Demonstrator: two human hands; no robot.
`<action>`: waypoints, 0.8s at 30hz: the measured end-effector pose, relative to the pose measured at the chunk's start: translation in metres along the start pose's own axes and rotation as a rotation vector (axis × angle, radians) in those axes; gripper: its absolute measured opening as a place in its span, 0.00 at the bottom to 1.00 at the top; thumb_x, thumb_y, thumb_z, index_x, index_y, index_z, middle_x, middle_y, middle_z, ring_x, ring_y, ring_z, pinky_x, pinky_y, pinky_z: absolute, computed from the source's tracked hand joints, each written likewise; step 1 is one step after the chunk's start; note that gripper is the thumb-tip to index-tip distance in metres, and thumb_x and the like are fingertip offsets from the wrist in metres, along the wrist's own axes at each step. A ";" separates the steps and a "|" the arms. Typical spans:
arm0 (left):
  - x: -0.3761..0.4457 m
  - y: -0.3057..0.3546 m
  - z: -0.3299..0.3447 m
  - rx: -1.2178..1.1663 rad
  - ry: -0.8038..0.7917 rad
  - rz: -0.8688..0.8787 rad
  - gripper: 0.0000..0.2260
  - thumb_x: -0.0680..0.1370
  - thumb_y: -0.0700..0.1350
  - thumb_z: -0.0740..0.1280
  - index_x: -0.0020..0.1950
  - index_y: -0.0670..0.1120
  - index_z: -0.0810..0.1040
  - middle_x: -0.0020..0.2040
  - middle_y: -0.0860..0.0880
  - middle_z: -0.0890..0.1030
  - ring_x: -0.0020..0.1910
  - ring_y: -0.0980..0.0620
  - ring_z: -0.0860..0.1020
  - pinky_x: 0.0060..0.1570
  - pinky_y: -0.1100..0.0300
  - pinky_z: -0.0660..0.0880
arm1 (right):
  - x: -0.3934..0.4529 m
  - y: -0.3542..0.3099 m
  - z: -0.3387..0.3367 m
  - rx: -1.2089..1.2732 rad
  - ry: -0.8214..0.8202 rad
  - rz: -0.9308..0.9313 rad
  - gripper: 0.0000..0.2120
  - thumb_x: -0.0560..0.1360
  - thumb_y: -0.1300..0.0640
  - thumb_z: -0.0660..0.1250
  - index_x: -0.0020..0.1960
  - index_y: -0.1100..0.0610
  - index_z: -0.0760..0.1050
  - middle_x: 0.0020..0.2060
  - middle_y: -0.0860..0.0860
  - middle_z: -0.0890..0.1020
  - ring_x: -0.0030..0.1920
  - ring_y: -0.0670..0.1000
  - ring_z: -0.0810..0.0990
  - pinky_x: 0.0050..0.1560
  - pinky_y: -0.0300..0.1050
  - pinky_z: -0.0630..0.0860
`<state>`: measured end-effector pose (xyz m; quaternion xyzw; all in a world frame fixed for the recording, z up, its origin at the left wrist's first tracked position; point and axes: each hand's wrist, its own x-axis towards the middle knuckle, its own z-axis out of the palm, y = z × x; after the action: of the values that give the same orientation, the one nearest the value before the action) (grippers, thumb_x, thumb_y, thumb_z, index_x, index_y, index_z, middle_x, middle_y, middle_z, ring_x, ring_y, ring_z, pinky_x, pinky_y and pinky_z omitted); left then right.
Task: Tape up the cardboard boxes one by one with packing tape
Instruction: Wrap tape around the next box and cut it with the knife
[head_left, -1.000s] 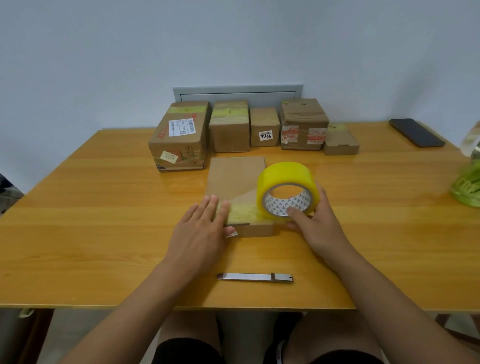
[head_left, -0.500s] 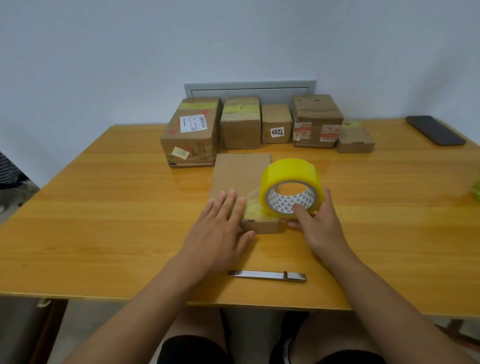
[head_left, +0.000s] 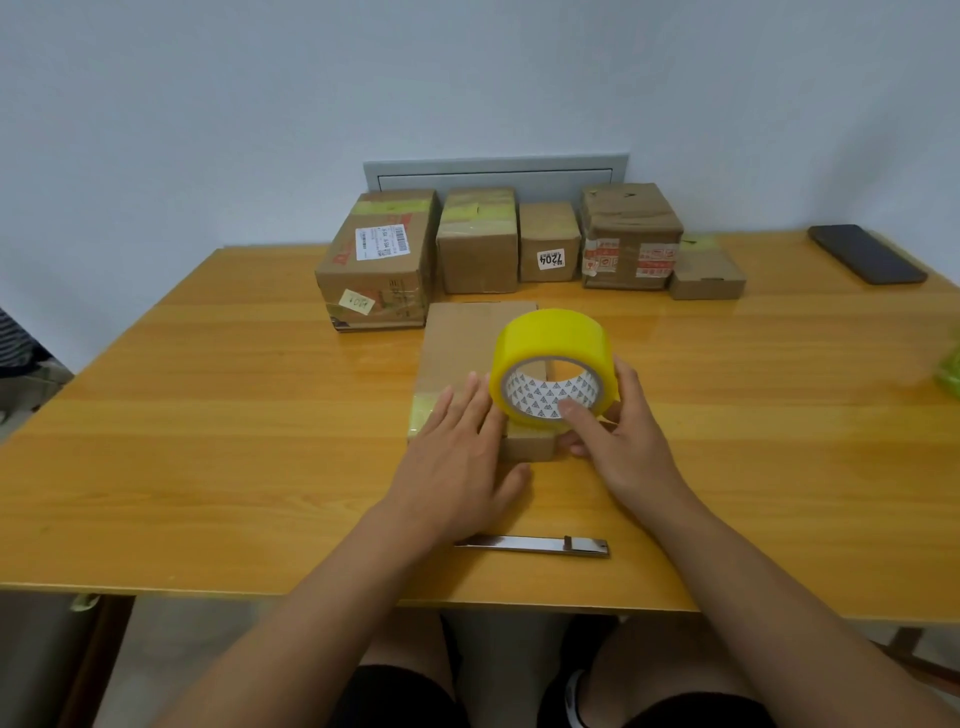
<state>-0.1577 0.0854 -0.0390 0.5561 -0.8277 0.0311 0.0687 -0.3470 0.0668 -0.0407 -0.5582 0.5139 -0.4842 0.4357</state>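
A: Head view, nearest first: a metal utility knife (head_left: 532, 545) lies on the desk (head_left: 208, 441) by the front edge, untouched. Just beyond it, the left hand (head_left: 457, 457) rests flat on the near end of the flat cardboard box (head_left: 467, 343), fingers straight and spread, pressing a strip of yellowish tape down.

B: And the right?

A: The right hand (head_left: 618, 441) has its grip on the tape roll (head_left: 553, 364), thumb inside the core and fingers curled round the outer face. The roll stands on edge on the box's near right corner.

B: How will that box handle?

A: It looks thin and light, so I'd judge it slides easily on the glossy desk when the tape is pulled; hence the flat palm holding it. The card is stiff enough to take pressure. The roll is rigid and best held through the core, as it is now, so it can turn freely.

B: Further back?

A: A row of five boxes (head_left: 478, 244) near the wall, several already showing tape, and a dark phone (head_left: 867, 254) at the far right.
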 end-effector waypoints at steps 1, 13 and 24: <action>0.002 0.000 0.001 -0.014 0.009 0.019 0.34 0.80 0.63 0.53 0.80 0.45 0.51 0.81 0.45 0.53 0.80 0.48 0.47 0.78 0.52 0.44 | 0.001 0.000 0.001 -0.010 -0.006 0.004 0.24 0.77 0.52 0.69 0.69 0.43 0.64 0.49 0.45 0.81 0.42 0.46 0.84 0.41 0.41 0.82; 0.006 0.004 0.001 -0.023 -0.056 -0.006 0.39 0.79 0.66 0.51 0.81 0.46 0.41 0.81 0.45 0.43 0.80 0.49 0.42 0.78 0.52 0.42 | 0.014 -0.012 -0.018 0.082 0.029 0.149 0.14 0.77 0.62 0.68 0.60 0.52 0.70 0.47 0.53 0.82 0.38 0.51 0.86 0.36 0.50 0.83; 0.006 0.007 -0.002 -0.005 -0.102 0.003 0.35 0.78 0.70 0.47 0.80 0.58 0.39 0.81 0.45 0.41 0.79 0.46 0.40 0.78 0.49 0.41 | 0.015 0.005 -0.048 -0.225 0.286 -0.005 0.08 0.70 0.50 0.64 0.49 0.43 0.75 0.45 0.51 0.80 0.40 0.58 0.79 0.38 0.47 0.73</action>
<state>-0.1663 0.0827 -0.0357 0.5557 -0.8309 0.0009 0.0280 -0.3949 0.0517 -0.0370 -0.5302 0.6202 -0.4992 0.2916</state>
